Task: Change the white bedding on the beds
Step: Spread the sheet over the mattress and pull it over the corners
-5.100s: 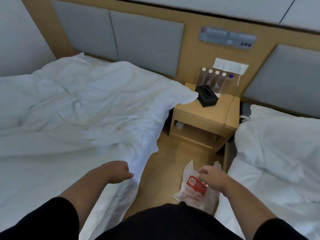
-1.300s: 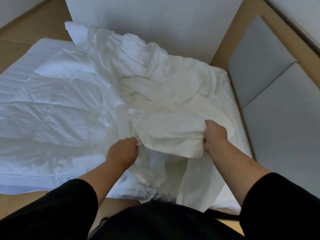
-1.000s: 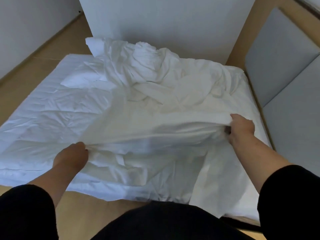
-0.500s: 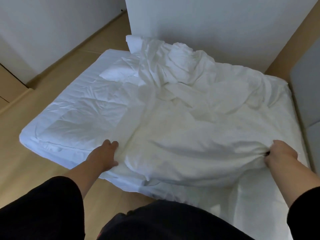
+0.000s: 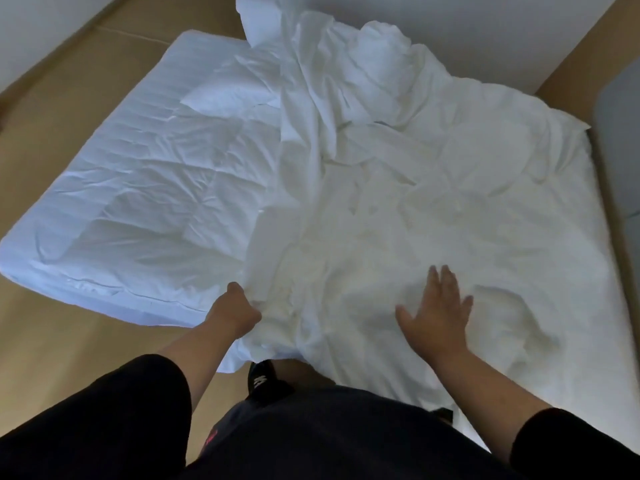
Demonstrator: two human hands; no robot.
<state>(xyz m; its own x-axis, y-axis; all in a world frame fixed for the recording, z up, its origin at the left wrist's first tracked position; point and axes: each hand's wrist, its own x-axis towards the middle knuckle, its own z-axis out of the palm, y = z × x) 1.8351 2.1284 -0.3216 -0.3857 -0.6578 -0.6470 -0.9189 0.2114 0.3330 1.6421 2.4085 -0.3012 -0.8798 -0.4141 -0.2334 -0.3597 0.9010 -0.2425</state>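
Left hand (image 5: 235,311) bunches the sheet (image 5: 381,209) edge; right hand (image 5: 438,311) flat, fingers spread; the sheet runs away ahead.

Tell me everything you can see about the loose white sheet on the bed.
The sheet is thin white cloth, heavily creased. It covers the right part of the bed, bunched in a heap at the far end, its near edge hanging over the side. The left hand grips its left edge; the right hand lies flat on it, fingers spread.
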